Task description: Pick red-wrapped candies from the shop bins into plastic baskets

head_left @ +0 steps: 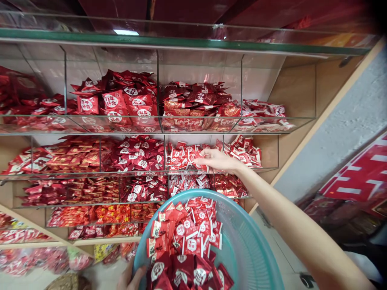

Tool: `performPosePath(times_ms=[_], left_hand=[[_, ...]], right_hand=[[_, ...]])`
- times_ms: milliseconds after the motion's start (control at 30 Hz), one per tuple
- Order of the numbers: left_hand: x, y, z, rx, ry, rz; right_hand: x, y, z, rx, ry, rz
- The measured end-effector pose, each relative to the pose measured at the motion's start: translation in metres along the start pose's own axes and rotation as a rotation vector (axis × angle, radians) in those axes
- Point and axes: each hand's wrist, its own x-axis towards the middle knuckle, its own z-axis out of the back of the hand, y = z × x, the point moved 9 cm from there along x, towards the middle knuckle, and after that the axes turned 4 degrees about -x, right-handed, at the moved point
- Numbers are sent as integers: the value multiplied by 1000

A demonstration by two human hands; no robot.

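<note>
My left hand [133,278] grips the left rim of a round teal plastic basket [252,229], with its fingers curled over the edge. Red candy packets [193,245] with white print lie in the basket, next to darker red packets [181,274] with white round labels. My right hand [216,160] reaches over a glass shelf front into a compartment of small red and white packets [181,155]. Its fingers are stretched out and apart, at the packets. Whether a fingertip touches one I cannot tell.
Glass dividers [157,88] split the shelves into compartments of red packets. A thick glass edge [193,43] runs above. To the right are a wooden side panel [302,141], a grey wall [347,121] and a red and white item [359,173]. Bagged goods [54,259] lie low left.
</note>
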Motion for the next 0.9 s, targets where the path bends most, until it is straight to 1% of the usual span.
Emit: performPosePath(times_ms=[67, 133, 200, 333, 400, 467, 567, 700, 900], left_hand=[[0, 2, 1, 1, -27, 6], [-1, 2, 2, 15, -52, 9], [-2, -1, 2, 21, -71, 2], [-3, -5, 1, 19, -65, -14], [-4, -7, 1, 25, -61, -32], [-4, -9, 1, 31, -58, -46], [-5, -11, 0, 28, -57, -48], [-7, -12, 1, 22, -67, -44], [-8, -14, -2, 23, -30, -37]], right_hand=[[-15, 4, -18, -15, 43, 128], [-29, -3, -41, -109, 86, 189], [-39, -20, -65, -257, 110, 182], [-57, -52, -106, -558, 122, 101], [-68, -58, -124, -640, 152, 90], [-78, -58, -140, -680, 199, 109], [-89, -57, -158, -723, 245, 136], [-95, -63, -174, -766, 281, 149], [-100, -71, -186, -787, 288, 156]])
